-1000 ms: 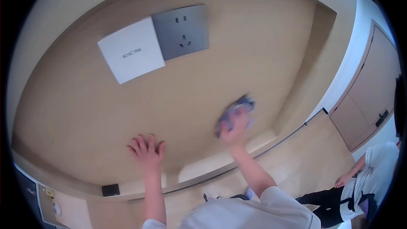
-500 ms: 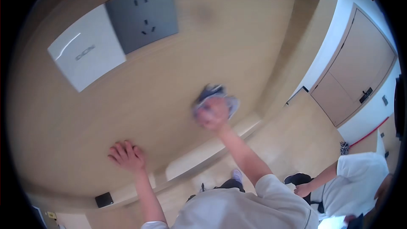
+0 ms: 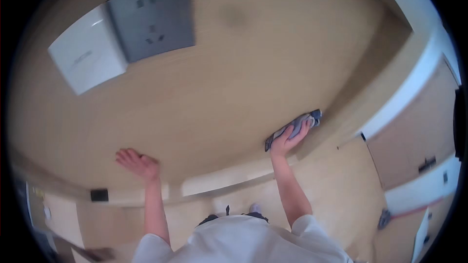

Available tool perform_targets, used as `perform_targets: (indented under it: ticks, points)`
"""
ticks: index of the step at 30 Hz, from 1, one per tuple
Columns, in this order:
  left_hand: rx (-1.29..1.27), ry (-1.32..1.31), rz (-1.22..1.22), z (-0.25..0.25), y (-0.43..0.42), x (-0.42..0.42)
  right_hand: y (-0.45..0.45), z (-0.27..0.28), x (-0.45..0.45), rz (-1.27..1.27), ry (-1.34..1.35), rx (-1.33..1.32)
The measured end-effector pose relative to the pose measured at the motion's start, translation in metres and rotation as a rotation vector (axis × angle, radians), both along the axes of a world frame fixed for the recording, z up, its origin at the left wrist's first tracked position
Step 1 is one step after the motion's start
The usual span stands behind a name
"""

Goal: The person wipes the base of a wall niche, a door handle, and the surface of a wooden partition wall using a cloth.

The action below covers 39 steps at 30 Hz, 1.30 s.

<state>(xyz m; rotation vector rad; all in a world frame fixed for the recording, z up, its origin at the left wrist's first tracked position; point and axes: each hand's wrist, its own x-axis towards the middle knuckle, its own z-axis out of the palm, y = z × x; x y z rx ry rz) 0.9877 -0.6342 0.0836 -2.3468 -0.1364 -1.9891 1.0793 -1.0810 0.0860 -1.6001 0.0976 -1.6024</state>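
Observation:
My right hand (image 3: 290,139) is on a folded grey-blue cloth (image 3: 298,125), its fingers bent over it, near the right side of a wide wood-coloured surface (image 3: 204,102). The cloth lies against that surface. Farther left, my left hand (image 3: 140,164) holds nothing. Its fingers are stretched out and somewhat apart, over the lower left part of the same surface. Whether that palm touches the surface, I cannot tell.
At the upper left are a white square panel (image 3: 87,51) and a dark grey panel (image 3: 153,19) with socket-like slots. A small black box (image 3: 99,195) is at the lower left edge. To the right stand a door (image 3: 414,131) and a mop head (image 3: 384,219).
My right hand has moved right with the cloth, which now looks narrower and flatter. My left hand has shifted slightly left and up in view. The other person has left the picture as the view turned.

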Motion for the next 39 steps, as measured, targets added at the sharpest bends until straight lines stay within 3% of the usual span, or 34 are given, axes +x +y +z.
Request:
perform_targets:
  ticks: [3, 6, 10, 13, 16, 19, 23, 25, 28, 31, 34, 37, 39]
  points:
    - [-0.203, 0.020, -0.012, -0.023, -0.005, -0.007, 0.062, 0.038, -0.026, 0.042, -0.075, -0.517]
    - [-0.411, 0.134, -0.082, -0.046, -0.014, -0.024, 0.143, 0.080, -0.038, 0.250, -0.197, -0.782]
    - [-0.684, 0.347, -0.207, -0.056, -0.050, -0.060, 0.228, 0.074, -0.055, 0.546, -0.159, -1.198]
    - [-0.858, 0.543, -0.263, -0.088, -0.073, -0.090, 0.251, 0.039, -0.061, 0.780, -0.076, -1.324]
    - [-1.159, 0.751, -0.244, -0.087, -0.119, -0.113, 0.234, -0.006, -0.051, 1.188, 0.306, -1.517]
    - [-1.024, 1.001, -0.112, -0.121, -0.161, -0.125, 0.193, -0.099, -0.022, 1.340, 0.208, -1.636]
    - [-1.020, 1.046, -0.050, -0.140, -0.158, -0.140, 0.183, -0.137, -0.013, 1.377, 0.147, -1.599]
    - [-0.887, 1.054, 0.068, -0.132, -0.151, -0.144, 0.179, -0.119, -0.022, 1.322, 0.098, -1.632]
    - [-0.869, 1.051, 0.198, -0.112, -0.122, -0.132, 0.181, -0.088, -0.042, 1.417, 0.456, -1.602]
    - [-0.776, 1.047, 0.153, -0.100, -0.110, -0.129, 0.144, -0.060, -0.074, 1.388, 0.993, -1.084]
    - [-0.690, 1.104, 0.048, -0.081, -0.116, -0.138, 0.105, -0.023, -0.088, 1.365, 0.964, -0.856]
    - [-0.645, 1.126, -0.025, -0.055, -0.123, -0.141, 0.054, 0.007, -0.096, 1.083, 0.796, -1.115]
    - [-0.621, 1.129, -0.066, -0.042, -0.132, -0.140, 0.029, 0.008, -0.101, 0.977, 0.815, -1.055]
